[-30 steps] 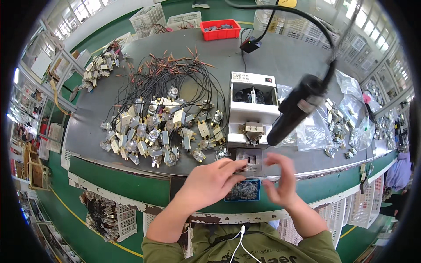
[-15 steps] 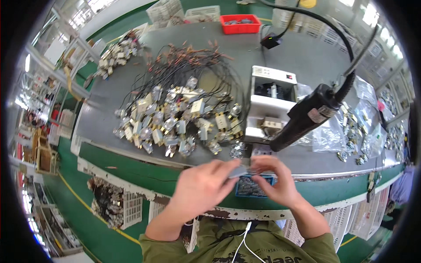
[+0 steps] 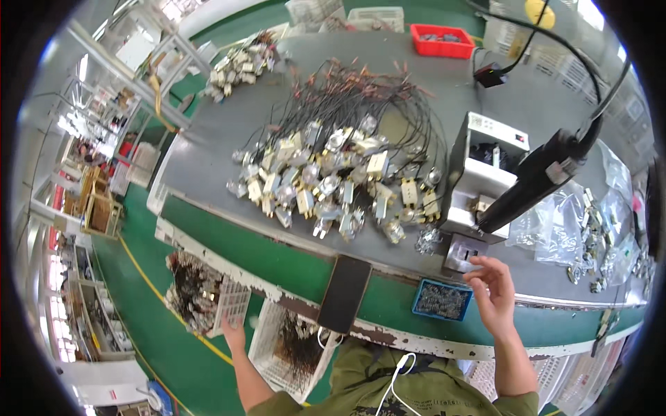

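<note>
My left hand (image 3: 234, 331) is stretched down at the left, beside a white basket (image 3: 234, 297) of wired parts below the table edge; its fingers look spread with nothing in them. My right hand (image 3: 494, 295) is raised at the table's front edge, thumb and index finger apart and nothing seen between them. Its fingertips are next to a small metal fixture (image 3: 463, 254) in front of a white bench machine (image 3: 479, 182). Just left of that hand lies a blue tray (image 3: 442, 300) of small metal pieces.
Wired socket-like parts (image 3: 326, 177) with black leads (image 3: 361, 97) are heaped mid-table. A black handheld tool (image 3: 531, 184) hangs over the machine. A phone (image 3: 345, 295) lies on the front edge, above another white basket (image 3: 267, 353). Plastic bags (image 3: 555, 225) lie right; a red bin (image 3: 442, 41) stands behind.
My left hand has left the grey part it held at the table edge and swung down left to the basket. My right hand has opened near the fixture. The view has shifted left, uncovering the phone.
</note>
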A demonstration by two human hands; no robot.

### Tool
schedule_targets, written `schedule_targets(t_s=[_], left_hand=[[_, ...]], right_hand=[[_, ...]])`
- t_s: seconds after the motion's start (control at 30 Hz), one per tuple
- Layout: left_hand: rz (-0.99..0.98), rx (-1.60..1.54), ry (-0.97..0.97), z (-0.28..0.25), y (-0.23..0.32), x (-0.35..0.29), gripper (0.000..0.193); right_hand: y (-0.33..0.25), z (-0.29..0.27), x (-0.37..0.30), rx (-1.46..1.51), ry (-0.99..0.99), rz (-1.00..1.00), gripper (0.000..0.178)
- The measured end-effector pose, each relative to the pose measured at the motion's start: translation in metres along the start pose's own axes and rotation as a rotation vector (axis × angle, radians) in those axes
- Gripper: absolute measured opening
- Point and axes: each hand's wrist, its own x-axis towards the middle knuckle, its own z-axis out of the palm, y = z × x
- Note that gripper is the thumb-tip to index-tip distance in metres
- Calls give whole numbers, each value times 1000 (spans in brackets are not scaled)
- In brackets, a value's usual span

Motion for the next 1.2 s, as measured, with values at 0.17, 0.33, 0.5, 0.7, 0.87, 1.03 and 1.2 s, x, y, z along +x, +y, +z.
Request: schedule_targets(t_s=[0.17,0.33,0.5,0.7,0.87,1.03,1.2], left_hand=[[660,-321,523,-38,237,17,48],[1225,-305,121,-52,459,-42,44],[1362,-179,136,-13,540,-53,46],[1350,2,232,-4,574,-25,32],[1484,-129,326,-51,564,-26,27],[1547,-74,417,-117,550,-72,27],[1548,-296,80,-136,510,-110,34]], right_hand=[[-12,2,4,-49,-13,-28,39],[-26,21,16,-106,-48,-114,37],[-28,23,17,-92,-50,-111,37],[-20,18,13,-92,-112,-44,34],[-29,19,14,-67,-109,-83,35],[-34,14,21,-95,-184,-4,50],[-45,29,38,152,-105,-178,87]])
